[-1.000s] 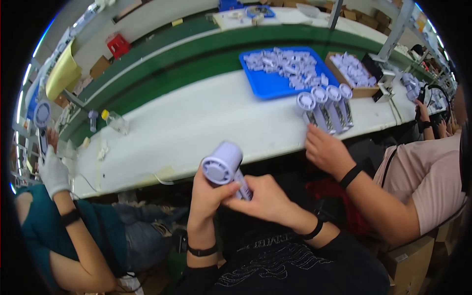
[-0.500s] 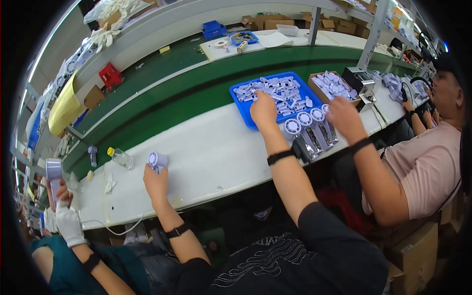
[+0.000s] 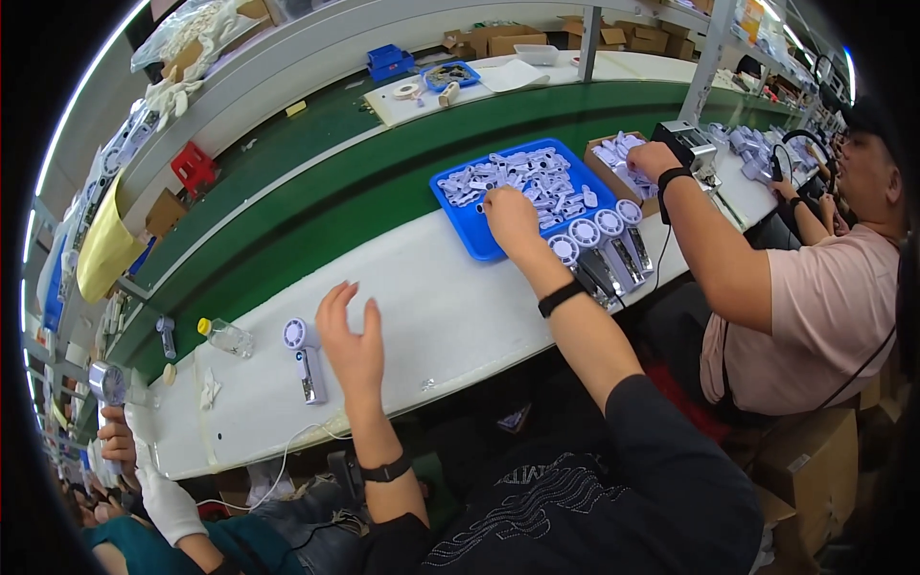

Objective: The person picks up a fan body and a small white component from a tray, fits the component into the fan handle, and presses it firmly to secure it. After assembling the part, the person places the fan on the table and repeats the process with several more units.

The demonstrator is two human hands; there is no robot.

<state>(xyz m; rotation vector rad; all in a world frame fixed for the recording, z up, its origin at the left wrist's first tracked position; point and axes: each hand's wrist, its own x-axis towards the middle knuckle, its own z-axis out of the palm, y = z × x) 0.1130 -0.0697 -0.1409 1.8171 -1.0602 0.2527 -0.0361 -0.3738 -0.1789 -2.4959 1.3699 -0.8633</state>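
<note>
- Reference: 12 o'clock is the top of the head view; the handheld fan lies on the tabletop, at 8 o'clock from the left hand and just beside it.
- Fan axis: long, running from between 11 and 12 o'clock (round head) to between 5 and 6 o'clock (handle end).
- Left grip: released; fingers spread, nothing held; this hand is the nearer one to the fan.
- Right hand: at the 8 o'clock side of the blue tray, fingers down at the pale purple parts; the fingertips are partly hidden, so whether this grip grasps a part cannot be told; the fan lies well apart from it, also toward 8 o'clock.
- Edges: the front edge of the tabletop runs near the fan's handle end, on its 5 o'clock side; a white cable loops near that edge.
- Room: a wide stretch of tabletop separates fan and tray, toward 2 o'clock; the clear bottle stands off between 9 and 10 o'clock from the fan.
- Limits at the right hand: a row of four fans at 4 o'clock; a co-worker's hand at 2 o'clock, over the cardboard box.
</note>
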